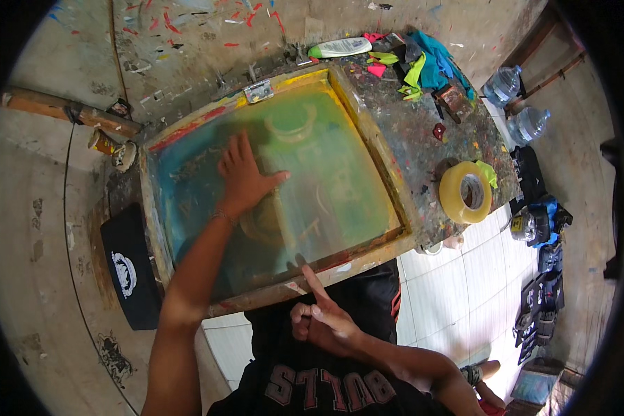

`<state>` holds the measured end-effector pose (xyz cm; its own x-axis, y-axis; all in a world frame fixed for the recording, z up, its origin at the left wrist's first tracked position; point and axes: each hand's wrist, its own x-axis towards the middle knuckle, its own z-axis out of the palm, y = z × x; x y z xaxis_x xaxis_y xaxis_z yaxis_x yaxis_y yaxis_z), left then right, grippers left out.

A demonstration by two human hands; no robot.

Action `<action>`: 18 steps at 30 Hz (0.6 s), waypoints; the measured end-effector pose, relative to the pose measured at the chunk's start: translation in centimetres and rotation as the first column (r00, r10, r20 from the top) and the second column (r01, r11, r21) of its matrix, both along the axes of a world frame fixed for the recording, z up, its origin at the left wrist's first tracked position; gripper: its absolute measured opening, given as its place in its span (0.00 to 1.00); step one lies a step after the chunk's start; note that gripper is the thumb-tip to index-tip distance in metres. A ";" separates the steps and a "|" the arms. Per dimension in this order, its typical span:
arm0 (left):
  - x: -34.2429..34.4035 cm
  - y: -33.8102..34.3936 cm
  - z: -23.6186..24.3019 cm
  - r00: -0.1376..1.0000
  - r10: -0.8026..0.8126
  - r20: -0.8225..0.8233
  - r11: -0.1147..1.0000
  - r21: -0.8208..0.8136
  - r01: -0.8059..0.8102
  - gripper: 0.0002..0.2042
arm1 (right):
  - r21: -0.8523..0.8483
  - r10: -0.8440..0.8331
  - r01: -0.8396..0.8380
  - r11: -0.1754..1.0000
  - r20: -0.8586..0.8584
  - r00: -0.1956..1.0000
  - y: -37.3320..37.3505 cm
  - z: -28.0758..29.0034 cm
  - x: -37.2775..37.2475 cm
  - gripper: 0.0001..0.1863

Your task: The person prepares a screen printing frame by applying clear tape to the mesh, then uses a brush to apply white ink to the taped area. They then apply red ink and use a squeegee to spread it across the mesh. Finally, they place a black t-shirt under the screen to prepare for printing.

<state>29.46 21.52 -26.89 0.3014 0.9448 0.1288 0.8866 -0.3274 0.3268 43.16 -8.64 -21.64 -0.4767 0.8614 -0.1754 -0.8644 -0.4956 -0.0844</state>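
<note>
- The big wooden frame [376, 149] lay on the messy table [388, 111], right in front of the person. Its thin green and blue sheet [333, 170] was stretched inside it.
- The step looked like feeling or steadying the sheet by hand, though that was a guess.
- To do it well, the touch had to be soft and flat, because a hard poke could stretch or tear the sheet.
- It seemed wise to use the finger pads and not the nails, and to keep the frame flat on the table.
- The metal clip [258, 91] sat at the far edge, so pushing sideways did not look like a good idea.
- The left hand [243, 177] was spread wide over the sheet, with the thumb out to the right. It held nothing, and it looked to be on the sheet or just above it.
- The right hand [324, 320] had one finger [314, 283] stuck out straight and the others loosely bent. Nothing showed in its grip.
- That finger reached over the near edge of the frame. I could not tell if its tip touched.
</note>
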 end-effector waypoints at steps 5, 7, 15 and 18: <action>0.1 -5.9 1.2 0.981 -0.137 -0.138 0.991 -0.011 0.137 0.67 | 0.049 -0.020 0.019 0.999 0.033 0.999 0.6 0.2 0.0 0.49; -0.1 -8.6 1.6 0.962 -0.208 -0.176 0.978 -0.065 0.199 0.67 | 0.009 -0.044 0.044 0.999 0.038 0.998 1.0 0.4 0.0 0.50; -0.3 -10.5 1.4 0.962 -0.254 -0.098 0.966 -0.082 0.247 0.65 | -0.071 -0.018 0.033 0.997 0.206 0.978 2.1 2.3 -0.4 0.42; -0.4 -10.5 1.3 0.959 -0.267 -0.093 0.963 -0.065 0.262 0.65 | -0.077 -0.042 0.070 0.995 0.318 0.947 2.5 2.8 -0.8 0.42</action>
<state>29.10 11.02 -25.60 0.5505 0.8340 0.0385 0.7995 -0.5399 0.2633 42.39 -6.11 -18.85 -0.3365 0.8599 -0.3839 -0.8267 -0.4649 -0.3168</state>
